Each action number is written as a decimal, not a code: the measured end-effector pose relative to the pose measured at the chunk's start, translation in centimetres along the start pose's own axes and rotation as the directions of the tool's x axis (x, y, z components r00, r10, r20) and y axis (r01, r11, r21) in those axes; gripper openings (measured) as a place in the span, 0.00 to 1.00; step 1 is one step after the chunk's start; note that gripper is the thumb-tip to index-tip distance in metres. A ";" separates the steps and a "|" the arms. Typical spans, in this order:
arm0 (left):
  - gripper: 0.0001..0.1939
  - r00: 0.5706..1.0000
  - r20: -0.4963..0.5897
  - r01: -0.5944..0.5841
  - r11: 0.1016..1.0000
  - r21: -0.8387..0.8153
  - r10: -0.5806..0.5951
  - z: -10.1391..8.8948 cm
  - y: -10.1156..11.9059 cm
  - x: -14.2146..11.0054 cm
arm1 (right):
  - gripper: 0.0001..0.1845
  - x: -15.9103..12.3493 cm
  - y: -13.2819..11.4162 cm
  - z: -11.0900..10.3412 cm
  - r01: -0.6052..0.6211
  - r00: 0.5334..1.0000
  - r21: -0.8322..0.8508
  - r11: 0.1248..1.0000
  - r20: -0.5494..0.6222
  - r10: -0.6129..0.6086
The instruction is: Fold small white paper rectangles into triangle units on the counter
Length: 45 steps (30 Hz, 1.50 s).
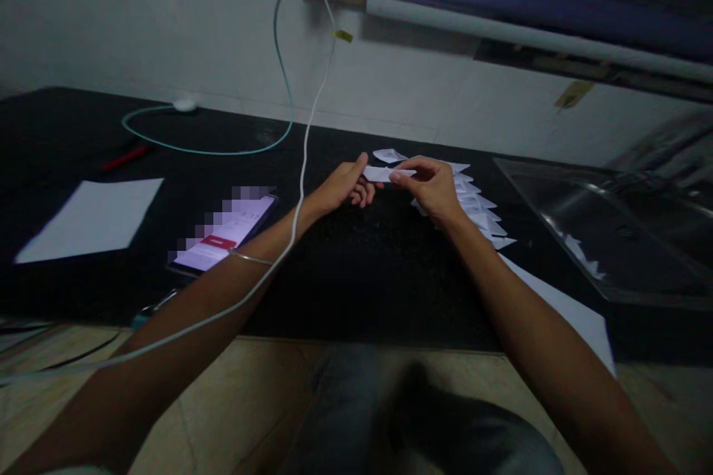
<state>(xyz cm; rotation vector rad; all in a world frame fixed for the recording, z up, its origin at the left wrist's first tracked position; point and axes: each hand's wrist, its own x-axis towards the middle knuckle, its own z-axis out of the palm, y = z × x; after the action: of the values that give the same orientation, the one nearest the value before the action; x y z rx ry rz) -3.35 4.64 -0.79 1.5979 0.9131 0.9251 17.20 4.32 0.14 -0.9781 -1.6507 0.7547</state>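
Note:
Between my two hands is a small folded piece of white paper [385, 174], held above the black counter. My left hand [350, 184] pinches its left end, thumb on top and the fingers curled below. At the other end, my right hand [431, 185] grips the paper between thumb and fingers. Several folded white paper pieces [482, 211] lie in an overlapping row beside and partly behind my right hand. One more folded piece [388, 155] rests just beyond the hands.
A lit phone [228, 232] lies by my left forearm, with a white sheet [92, 219] farther left. Another sheet [568, 304] is under my right forearm. A white cable [304, 156] hangs across my left arm. The sink [624, 230] is at right, a red-handled item [125, 157] far left.

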 end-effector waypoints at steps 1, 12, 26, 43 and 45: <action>0.34 1.000 0.003 0.020 1.000 0.003 -0.020 0.0 0.0 0.0 | 0.11 0.0 0.0 -0.2 0.021 1.000 -0.037 0.999 0.008 -0.021; 0.09 0.999 -0.027 -0.020 0.994 0.110 0.023 -0.1 -0.2 -0.5 | 0.14 -0.6 0.5 -0.5 0.309 0.948 -0.400 0.863 0.199 -0.248; 0.13 0.997 -0.037 -0.063 0.973 0.224 0.073 0.4 0.0 -0.7 | 0.08 -1.2 0.3 0.3 0.401 0.914 -0.659 0.637 0.335 -0.229; 0.07 0.992 -0.126 0.021 0.980 0.196 0.004 1.0 -0.5 -0.3 | 0.11 0.0 0.4 -1.5 0.272 0.954 -0.806 0.526 0.152 -0.259; 0.03 0.992 -0.121 0.006 0.973 0.230 0.022 1.0 -0.7 -0.3 | 0.11 0.8 0.4 -1.4 0.260 0.952 -0.821 0.508 0.130 -0.278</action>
<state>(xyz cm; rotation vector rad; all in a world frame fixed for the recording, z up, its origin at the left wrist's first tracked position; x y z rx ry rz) -2.62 4.12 -1.65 1.7559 1.1346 0.9585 18.54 5.25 0.56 -1.3002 -2.1200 -0.3549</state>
